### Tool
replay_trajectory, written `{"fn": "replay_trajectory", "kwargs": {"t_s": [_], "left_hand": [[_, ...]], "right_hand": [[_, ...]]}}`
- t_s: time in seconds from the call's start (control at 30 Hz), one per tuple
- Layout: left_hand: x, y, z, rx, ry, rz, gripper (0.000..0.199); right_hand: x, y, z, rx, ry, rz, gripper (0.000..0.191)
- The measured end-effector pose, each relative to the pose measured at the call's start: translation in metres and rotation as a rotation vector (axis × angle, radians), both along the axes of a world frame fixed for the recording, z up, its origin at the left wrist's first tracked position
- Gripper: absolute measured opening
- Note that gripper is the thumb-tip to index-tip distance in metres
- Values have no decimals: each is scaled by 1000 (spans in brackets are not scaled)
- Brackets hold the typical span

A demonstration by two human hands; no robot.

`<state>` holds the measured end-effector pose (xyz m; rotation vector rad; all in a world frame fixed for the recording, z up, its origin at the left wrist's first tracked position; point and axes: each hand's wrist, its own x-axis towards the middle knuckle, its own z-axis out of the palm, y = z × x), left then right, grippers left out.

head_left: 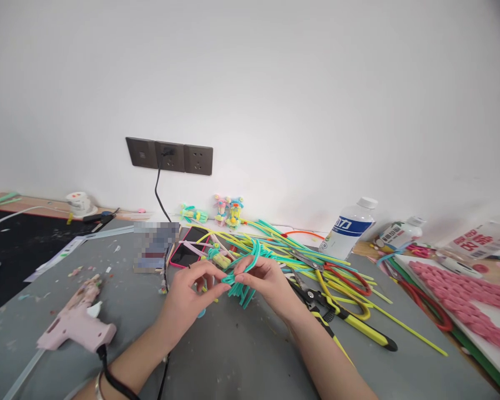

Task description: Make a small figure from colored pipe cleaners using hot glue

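Observation:
Both hands meet over the middle of the grey mat, pinching a bundle of teal pipe cleaners. My left hand grips its left end between thumb and forefinger. From the other side, my right hand closes thumb and fingers on the same bundle, and a loop of it arches over the fingers. Short teal ends hang below. Just behind the hands lies a small figure of yellow, teal and pink pipe cleaners, partly hidden by them.
A pink glue gun lies at left. Yellow-handled pliers, scissors and loose yellow-green pipe cleaners spread out at right. Behind stand a white bottle and small finished figures. A phone rests behind my left hand.

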<state>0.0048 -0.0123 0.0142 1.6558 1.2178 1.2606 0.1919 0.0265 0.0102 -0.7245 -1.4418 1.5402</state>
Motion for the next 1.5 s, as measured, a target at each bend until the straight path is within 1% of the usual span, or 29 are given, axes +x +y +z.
{"fn": "replay_trajectory", "kwargs": {"t_s": [0.2, 0.33, 0.43, 0.57, 0.67, 0.7, 0.77, 0.8, 0.87, 0.97, 1.03, 1.23, 1.5], "left_hand": [[-1, 0, -5, 61, -22, -14, 12], [-3, -1, -9, 51, -20, -24, 9], [-2, -1, -8, 45, 10, -36, 12], [-1, -2, -4, 48, 84, -17, 18], [0, -3, -1, -16, 81, -37, 15], [1, -3, 0, -49, 53, -49, 14], [1, -3, 1, -120, -25, -74, 20], [1, -2, 1, -156, -60, -89, 25], [2, -2, 2, -231, -102, -130, 33], [4, -1, 3, -308, -109, -165, 31], [4, -1, 3, -321, -110, -167, 28], [4, -1, 4, -363, -137, -198, 28], [4, 0, 5, -383, -140, -201, 32]], "right_hand": [[1, 1, -1, 5, 11, 0, 17], [1, 1, 0, -2, 4, -6, 20], [-1, 1, 0, -1, -2, -6, 20], [-2, 0, -1, -8, -6, -34, 21], [-2, 0, -4, -15, -12, -72, 22], [-1, 1, -5, -16, -13, -84, 22], [1, 1, -6, -17, -10, -94, 21], [1, 1, -6, -18, -6, -84, 21], [2, 1, -4, -23, 0, -21, 20], [1, 0, -1, -27, 3, 76, 20], [1, 0, 0, -20, -12, 80, 21], [5, 0, 0, 2, -27, -31, 27], [3, -2, 2, -21, -89, 66, 27]]}}
